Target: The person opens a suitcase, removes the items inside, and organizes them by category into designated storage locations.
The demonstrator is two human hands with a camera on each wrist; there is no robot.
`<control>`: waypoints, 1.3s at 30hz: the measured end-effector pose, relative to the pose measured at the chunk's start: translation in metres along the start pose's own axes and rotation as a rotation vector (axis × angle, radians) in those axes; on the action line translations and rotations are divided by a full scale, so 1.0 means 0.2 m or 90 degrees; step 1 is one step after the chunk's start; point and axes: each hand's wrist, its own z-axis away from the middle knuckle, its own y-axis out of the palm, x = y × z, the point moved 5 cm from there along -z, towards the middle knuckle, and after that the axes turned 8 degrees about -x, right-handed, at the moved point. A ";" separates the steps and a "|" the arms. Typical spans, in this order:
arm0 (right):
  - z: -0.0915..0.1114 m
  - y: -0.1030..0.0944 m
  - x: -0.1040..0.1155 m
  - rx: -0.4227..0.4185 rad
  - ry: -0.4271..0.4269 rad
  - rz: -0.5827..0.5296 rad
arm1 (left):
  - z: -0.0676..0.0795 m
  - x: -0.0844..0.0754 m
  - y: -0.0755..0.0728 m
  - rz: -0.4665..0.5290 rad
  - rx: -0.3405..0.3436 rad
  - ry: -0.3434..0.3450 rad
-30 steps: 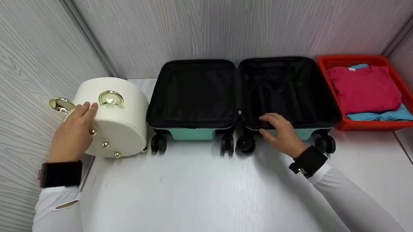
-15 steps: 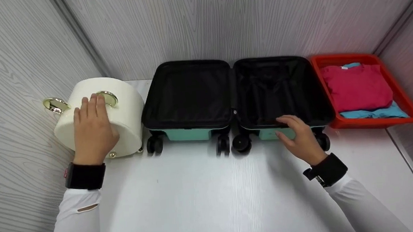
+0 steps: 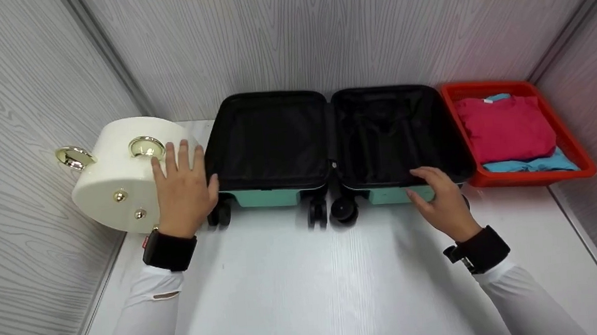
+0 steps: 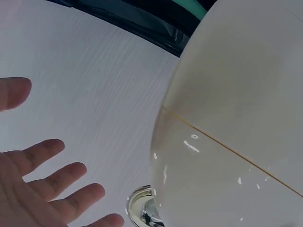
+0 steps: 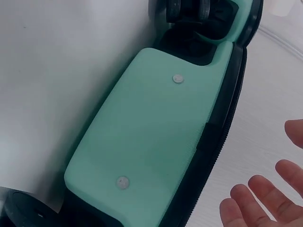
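Observation:
A mint-green suitcase (image 3: 269, 198) lies spread apart, both black-lined halves facing up. To its left, a cream drum-shaped case (image 3: 123, 178) rests on its side, with gold loops (image 3: 147, 146) and small gold knobs. My left hand (image 3: 183, 192) is over that case's right side, fingers spread, palm down, holding nothing. In the left wrist view, the fingers (image 4: 66, 182) stand apart from the case's glossy wall. My right hand (image 3: 443, 202) hovers by the front rim of the suitcase's right half, fingers loosely bent. The right wrist view shows its fingertips (image 5: 241, 203) beyond the zipper edge, holding nothing.
A red basket (image 3: 537, 177) with a folded pink garment (image 3: 506, 129) and blue cloth (image 3: 531, 165) stands right of the suitcase. Black wheels (image 3: 344, 211) jut from the suitcase's front. Grey wood-grain panels (image 3: 296, 38) rise behind the white tabletop (image 3: 295, 281) and at both sides.
My left hand has swept rightward across the cream case, from its left loop to its right side, fingers spreading. My right hand has shifted right along the suitcase's front rim.

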 end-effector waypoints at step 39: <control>0.08 0.01 -0.01 0.006 -0.002 0.025 | -0.14 0.29 0.30 -0.021 0.052 -0.124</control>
